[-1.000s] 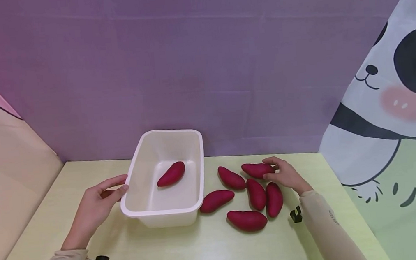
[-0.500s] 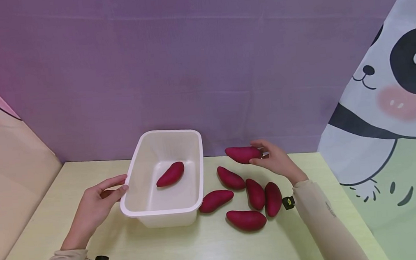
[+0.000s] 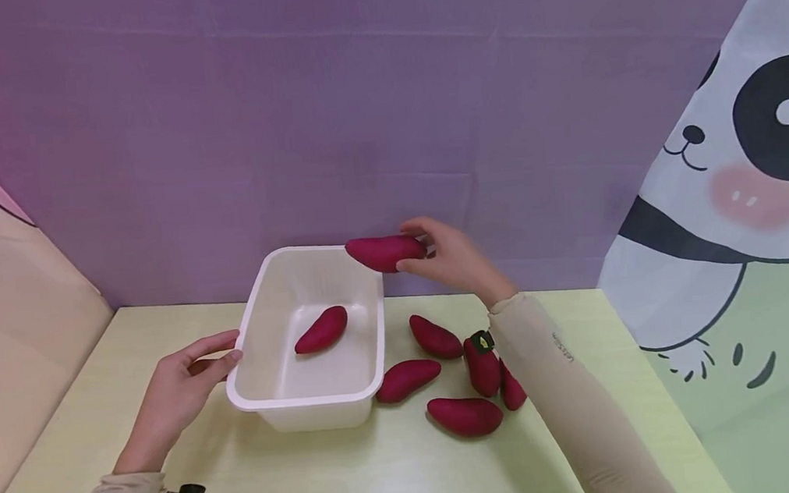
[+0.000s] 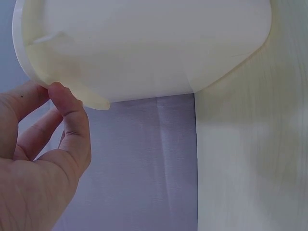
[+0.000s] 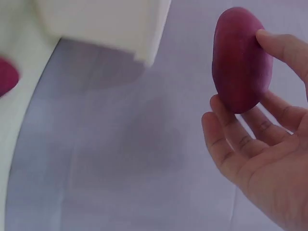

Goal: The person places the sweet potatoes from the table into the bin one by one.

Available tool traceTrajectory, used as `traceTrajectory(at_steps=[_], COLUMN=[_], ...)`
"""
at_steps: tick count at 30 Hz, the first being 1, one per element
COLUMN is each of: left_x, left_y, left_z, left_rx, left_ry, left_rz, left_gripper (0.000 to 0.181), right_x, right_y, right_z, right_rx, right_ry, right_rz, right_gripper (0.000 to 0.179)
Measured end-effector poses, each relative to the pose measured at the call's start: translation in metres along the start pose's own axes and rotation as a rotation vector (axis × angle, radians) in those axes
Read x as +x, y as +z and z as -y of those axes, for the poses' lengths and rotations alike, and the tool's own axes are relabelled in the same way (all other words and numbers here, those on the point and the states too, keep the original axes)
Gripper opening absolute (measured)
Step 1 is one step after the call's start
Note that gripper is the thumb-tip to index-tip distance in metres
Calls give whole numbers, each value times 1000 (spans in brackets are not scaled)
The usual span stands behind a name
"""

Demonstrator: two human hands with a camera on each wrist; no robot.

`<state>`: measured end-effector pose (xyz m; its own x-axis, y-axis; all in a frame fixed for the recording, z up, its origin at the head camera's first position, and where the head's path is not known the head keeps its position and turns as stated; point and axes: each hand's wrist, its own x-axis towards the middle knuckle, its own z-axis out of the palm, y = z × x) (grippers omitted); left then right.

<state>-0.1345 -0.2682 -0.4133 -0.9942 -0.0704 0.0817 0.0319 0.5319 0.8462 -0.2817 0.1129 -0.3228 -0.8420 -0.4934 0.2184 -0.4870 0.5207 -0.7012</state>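
At the centre of the head view, the right hand (image 3: 455,261) pinches a red tuber (image 3: 381,254), which hides the upper-right corner of the white bin (image 3: 302,402). At lower left, the left hand (image 3: 183,386) pinches the bin's rim. The right sleeve (image 3: 576,395) partly covers the rightmost tuber (image 3: 512,387)

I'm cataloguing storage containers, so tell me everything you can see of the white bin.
The white bin is deep, open-topped and roughly rectangular, with rounded corners, a projecting rim and walls that narrow downward; it looks like smooth plastic. It stands upright on the pale table, in front of the purple backdrop. The left hand pinches its left rim. One red sweet potato lies on its floor; whether the outside sweet potato touches its right wall, I cannot tell.
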Motion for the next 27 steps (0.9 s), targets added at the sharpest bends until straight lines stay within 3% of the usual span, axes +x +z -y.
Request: traceTrajectory(at_steps=[10,17,27], left_x=[-2,-4,-3], left_y=[2,4,5], left_z=[-2,-3,-4], left_rx=[-6,-9,-18], left_ry=[11,7,-6], left_rz=[-18,-11,-9], left_gripper=[50,51,52], right_x=[53,64,76], right_y=[54,90,118], right_z=[45,55,61], right_rx=[-92,-77,-149], right_ry=[89,197,315], right_rz=[68,50,78], right_gripper=[54,48,47])
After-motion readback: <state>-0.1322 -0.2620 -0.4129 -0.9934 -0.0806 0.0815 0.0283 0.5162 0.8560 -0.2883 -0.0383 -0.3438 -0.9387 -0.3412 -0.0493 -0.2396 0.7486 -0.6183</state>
